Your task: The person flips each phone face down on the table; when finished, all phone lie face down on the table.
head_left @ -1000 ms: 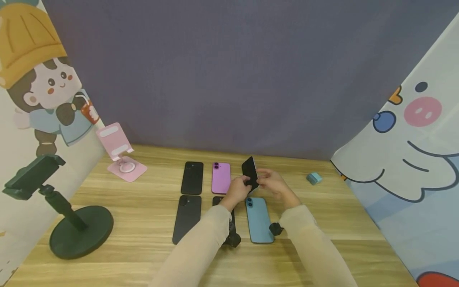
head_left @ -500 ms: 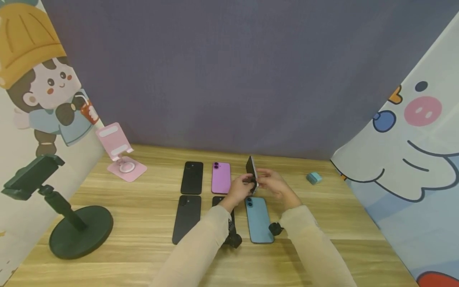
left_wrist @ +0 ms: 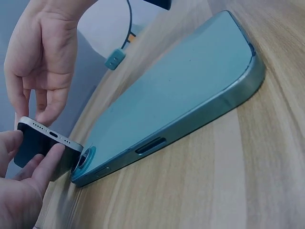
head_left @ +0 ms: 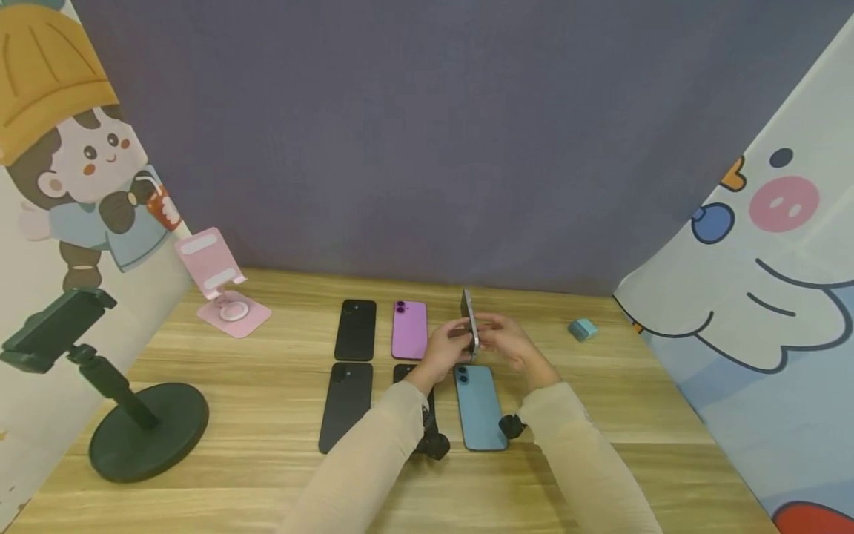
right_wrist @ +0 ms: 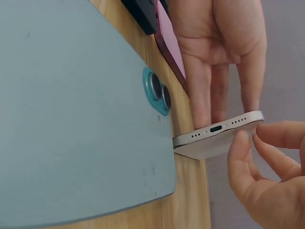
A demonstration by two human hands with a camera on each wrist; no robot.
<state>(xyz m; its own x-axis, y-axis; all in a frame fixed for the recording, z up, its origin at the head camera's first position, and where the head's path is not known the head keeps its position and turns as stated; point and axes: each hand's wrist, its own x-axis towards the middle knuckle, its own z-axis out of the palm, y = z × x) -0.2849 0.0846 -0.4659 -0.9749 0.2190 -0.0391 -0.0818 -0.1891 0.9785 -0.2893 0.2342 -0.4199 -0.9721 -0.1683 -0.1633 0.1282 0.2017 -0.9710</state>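
Note:
A smartphone (head_left: 468, 302) with a pale silver frame stands on its long edge between my two hands, nearly edge-on in the head view. Its dark screen faces my left hand (head_left: 443, 353), whose fingers grip that side. From the other side my right hand (head_left: 511, 343) holds it, thumb and fingers at the white back and edge. The bottom edge with its port faces the wrist cameras, and in the right wrist view the white back (right_wrist: 209, 147) shows. Just in front lies a blue phone (head_left: 482, 408), back up, its lenses near the held phone.
To the left lie a black phone (head_left: 356, 330), a pink phone (head_left: 409, 330) and a dark grey phone (head_left: 345, 404). Another dark phone (head_left: 403, 371) is partly under my left forearm. A pink stand (head_left: 212, 263), a dark green stand (head_left: 150, 430) and a small teal block (head_left: 583, 330) are farther out.
The held phone has turned from showing its dark screen at a slant to almost edge-on. Both hands stay in nearly the same place, and the other phones have not moved.

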